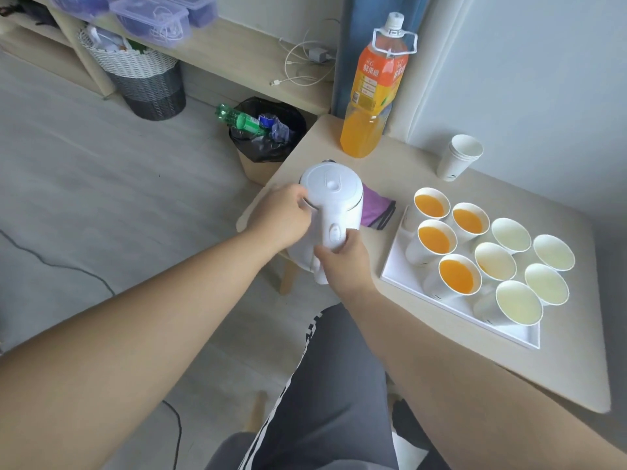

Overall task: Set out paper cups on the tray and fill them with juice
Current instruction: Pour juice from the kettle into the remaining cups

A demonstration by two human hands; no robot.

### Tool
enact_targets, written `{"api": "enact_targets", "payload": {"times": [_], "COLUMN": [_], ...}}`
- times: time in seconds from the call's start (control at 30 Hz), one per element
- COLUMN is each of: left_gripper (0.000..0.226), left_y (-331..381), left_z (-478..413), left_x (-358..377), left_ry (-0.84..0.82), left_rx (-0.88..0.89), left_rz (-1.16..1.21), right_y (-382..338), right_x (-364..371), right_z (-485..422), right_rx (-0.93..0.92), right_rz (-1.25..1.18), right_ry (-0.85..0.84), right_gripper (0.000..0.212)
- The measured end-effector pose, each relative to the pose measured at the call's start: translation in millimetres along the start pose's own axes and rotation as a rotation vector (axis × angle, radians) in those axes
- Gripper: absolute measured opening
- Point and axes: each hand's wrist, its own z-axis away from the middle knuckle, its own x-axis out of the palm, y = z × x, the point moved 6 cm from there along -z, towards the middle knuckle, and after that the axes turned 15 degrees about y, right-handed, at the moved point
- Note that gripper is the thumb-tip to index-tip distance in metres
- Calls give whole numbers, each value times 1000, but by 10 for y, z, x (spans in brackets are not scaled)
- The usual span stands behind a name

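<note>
Forearms, both bare, reach in from the lower edge toward the beige surface (559, 361). On its right part lies a white tray (509, 329) carrying nine paper cups (456, 276) – the four on the left hold orange juice, the other five are empty. At the surface's left edge stands a white electric kettle (334, 195), lid down – the right hand (342, 262) has its fingers wrapped round the handle, and the left hand (283, 215) has its fingers curled against the lid rim beside the handle top. Upright at the far corner is a capped, partly full juice bottle (369, 96). A stack of spare cups (458, 161) stands by the wall, behind the tray.
</note>
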Motion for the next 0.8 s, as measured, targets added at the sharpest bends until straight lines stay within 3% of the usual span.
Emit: {"api": "enact_targets", "payload": {"times": [0.1, 0.2, 0.33, 0.43, 0.8], "left_gripper": [55, 61, 59, 58, 57], "left_y": [-16, 6, 14, 31, 195], "left_z": [-118, -206, -158, -103, 53], "left_x": [3, 164, 411, 430, 156], "left_ry": [19, -61, -190, -168, -83], "left_rx": [1, -29, -127, -129, -114], "left_rz": [35, 105, 296, 378, 278], "right_y": [72, 104, 81, 72, -114], "right_x": [-199, -325, -304, -294, -597], "right_z": [-10, -75, -114, -114, 115], "right_rx": [44, 32, -6, -21, -74], "right_rz": [-66, -75, -70, -77, -137], "right_ry": [137, 247, 237, 244, 249], "right_gripper": [24, 30, 31, 27, 19]}}
